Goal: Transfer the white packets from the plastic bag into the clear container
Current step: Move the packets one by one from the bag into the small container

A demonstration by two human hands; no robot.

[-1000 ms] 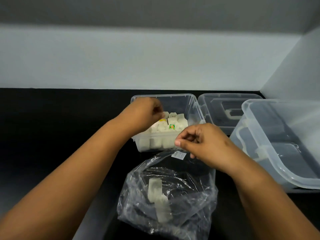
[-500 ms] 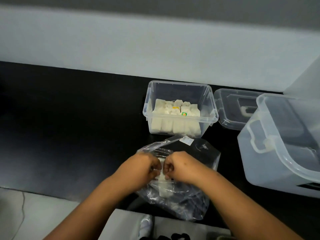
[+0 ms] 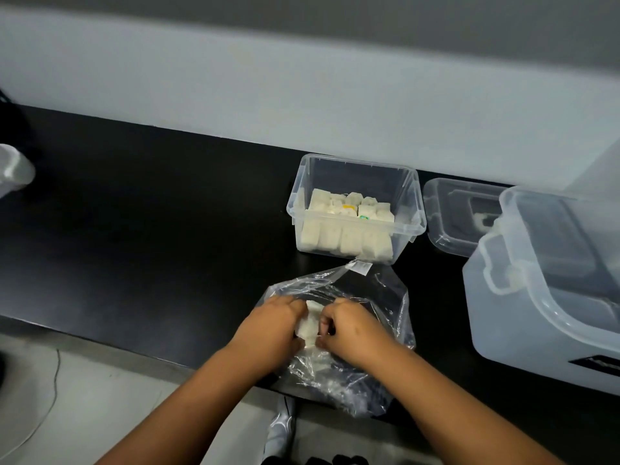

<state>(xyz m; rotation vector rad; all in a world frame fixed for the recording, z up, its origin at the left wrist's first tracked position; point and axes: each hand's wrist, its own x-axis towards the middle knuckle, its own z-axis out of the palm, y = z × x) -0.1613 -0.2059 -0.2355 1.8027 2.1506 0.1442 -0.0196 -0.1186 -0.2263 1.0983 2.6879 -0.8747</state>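
Note:
A crumpled clear plastic bag [image 3: 385,297] lies at the front edge of the black counter. Both hands are inside its mouth. My left hand [image 3: 268,325] and my right hand [image 3: 352,325] sit close together, each pinching white packets [image 3: 310,322] between them. Beyond the bag stands a small clear container [image 3: 407,196], open, packed with several upright white packets [image 3: 345,226]; two show a yellow and a green mark on top.
A clear lid [image 3: 449,213] lies right of the small container. A large clear lidded bin [image 3: 543,290] stands at the right. A pale object [image 3: 13,169] pokes in at the left edge. Grey floor and a shoe [image 3: 280,427] show below the black counter [image 3: 134,229].
My left hand left the small container and my right hand left the bag's rim; both came down into the bag and closed on white packets. The view pulled back.

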